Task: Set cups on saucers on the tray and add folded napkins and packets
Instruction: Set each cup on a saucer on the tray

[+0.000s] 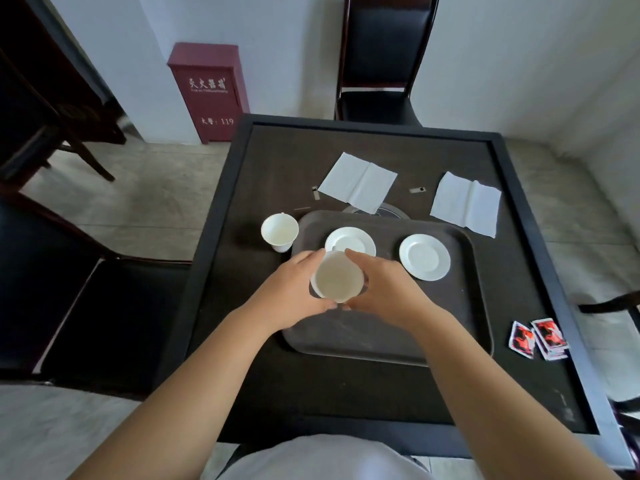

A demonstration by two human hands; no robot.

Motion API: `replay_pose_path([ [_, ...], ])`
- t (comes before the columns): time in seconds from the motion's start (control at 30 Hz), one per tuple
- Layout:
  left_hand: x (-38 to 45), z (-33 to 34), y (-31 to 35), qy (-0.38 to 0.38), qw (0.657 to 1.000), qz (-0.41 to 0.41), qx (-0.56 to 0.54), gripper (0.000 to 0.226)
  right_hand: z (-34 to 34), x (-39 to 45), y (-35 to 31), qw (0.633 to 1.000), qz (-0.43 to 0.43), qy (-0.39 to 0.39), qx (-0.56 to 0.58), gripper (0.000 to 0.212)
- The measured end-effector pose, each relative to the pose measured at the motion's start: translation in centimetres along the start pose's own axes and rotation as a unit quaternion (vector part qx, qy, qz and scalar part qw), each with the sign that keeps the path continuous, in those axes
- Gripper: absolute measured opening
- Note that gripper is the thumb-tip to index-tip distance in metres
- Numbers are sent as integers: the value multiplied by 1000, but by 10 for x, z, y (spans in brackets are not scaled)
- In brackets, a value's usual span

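Both hands hold a white cup (pixel 336 277) above the dark tray (pixel 460 327): my left hand (pixel 294 289) wraps its left side, my right hand (pixel 384 289) its right. The cup hangs just in front of the left white saucer (pixel 349 240), partly covering it. A second saucer (pixel 424 257) lies bare on the tray to the right. Another white cup (pixel 279 231) stands on the table left of the tray. Two unfolded white napkins (pixel 357 182) (pixel 464 203) lie beyond the tray. Red packets (pixel 538 338) sit at the table's right edge.
The dark square table (pixel 332 393) has a raised rim. A black chair (pixel 381 64) stands at the far side, another (pixel 104 317) at the left. A red fire-extinguisher box (pixel 211 91) stands against the wall.
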State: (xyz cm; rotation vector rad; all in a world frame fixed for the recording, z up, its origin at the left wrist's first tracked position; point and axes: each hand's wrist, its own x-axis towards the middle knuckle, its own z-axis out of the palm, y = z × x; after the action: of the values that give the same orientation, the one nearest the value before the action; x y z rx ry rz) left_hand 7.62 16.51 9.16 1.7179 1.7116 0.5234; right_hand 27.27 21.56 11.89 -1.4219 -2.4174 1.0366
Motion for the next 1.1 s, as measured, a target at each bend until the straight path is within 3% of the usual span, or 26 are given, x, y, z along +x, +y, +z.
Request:
replay_pose_path([
  [0.13, 5, 29, 37, -5, 1000, 18, 14, 95, -17, -29, 36, 1000, 18, 11, 23, 94],
  [0.33, 17, 68, 82, -11, 999, 34, 15, 91, -40, -63, 81, 997, 23, 56, 47, 53],
  [0.5, 27, 98, 105, -18, 999, 27, 27, 94, -57, -78, 114, 997, 22, 66, 40, 59],
  [0.67, 40, 122, 125, -15, 999, 31, 12, 83, -65, -84, 146, 995, 40, 72, 52, 76],
  [0.83, 62, 144, 135, -22, 1000, -2, 9, 90, -73, -76, 176, 993, 58, 60, 83, 82],
  [1.1, 105, 164, 135, -44, 998, -49, -3, 92, -84, -44, 214, 991, 77, 45, 104, 72],
])
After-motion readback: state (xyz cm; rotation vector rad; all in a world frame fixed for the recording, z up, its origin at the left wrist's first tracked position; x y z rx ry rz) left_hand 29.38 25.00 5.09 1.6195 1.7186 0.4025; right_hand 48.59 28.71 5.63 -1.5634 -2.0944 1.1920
